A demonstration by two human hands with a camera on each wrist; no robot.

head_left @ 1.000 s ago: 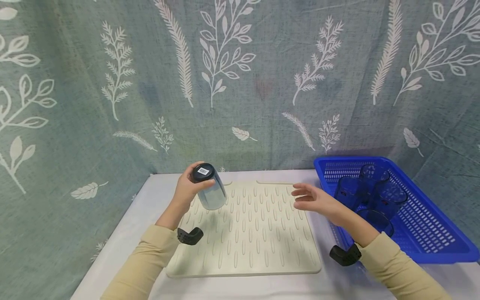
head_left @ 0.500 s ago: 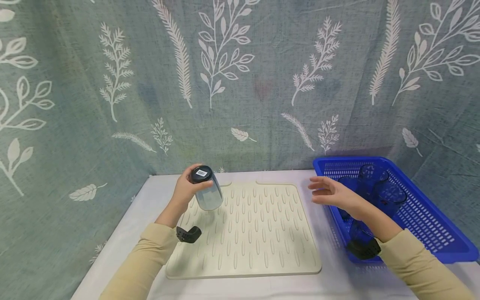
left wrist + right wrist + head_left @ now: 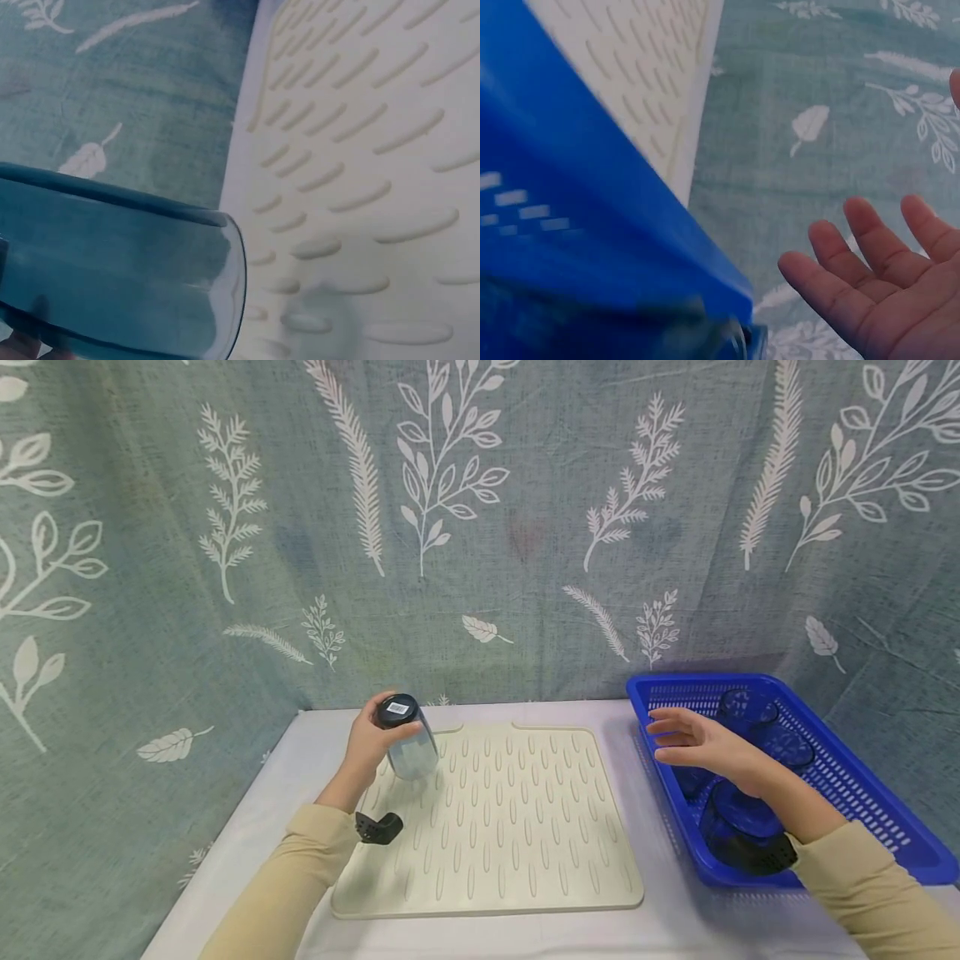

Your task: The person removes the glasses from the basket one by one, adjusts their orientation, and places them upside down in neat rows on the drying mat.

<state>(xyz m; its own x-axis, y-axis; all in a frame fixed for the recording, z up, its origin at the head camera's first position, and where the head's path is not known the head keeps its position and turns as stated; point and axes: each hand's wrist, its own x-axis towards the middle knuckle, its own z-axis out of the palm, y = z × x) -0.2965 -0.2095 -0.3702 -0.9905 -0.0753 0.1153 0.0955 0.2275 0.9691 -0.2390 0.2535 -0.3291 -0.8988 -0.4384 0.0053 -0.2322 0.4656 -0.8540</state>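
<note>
Head view: your left hand (image 3: 366, 742) grips an upended, blue-tinted tumbler (image 3: 415, 757) round its base, tilted over the drying mat (image 3: 517, 827) near its far-left corner; your right hand (image 3: 705, 747), holding nothing, hangs over the left edge of the basket (image 3: 855, 777). Left wrist: the tumbler, probably glass, should prove stiff, slippery, fragile, best held basewards. Right wrist: fingers (image 3: 836, 296) loosely spread.

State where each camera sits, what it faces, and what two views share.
Head: head-worn, facing forward-down over the ridged mat and blue basket; left hand, right hand and sleeves show.
Left wrist: on that wrist, facing along the drinking glass toward mat and leaf-print curtain; fingers show.
Right wrist: on that wrist, facing past basket to mat and curtain; right hand shows.
Shared: head and left wrist both show the glass.
</note>
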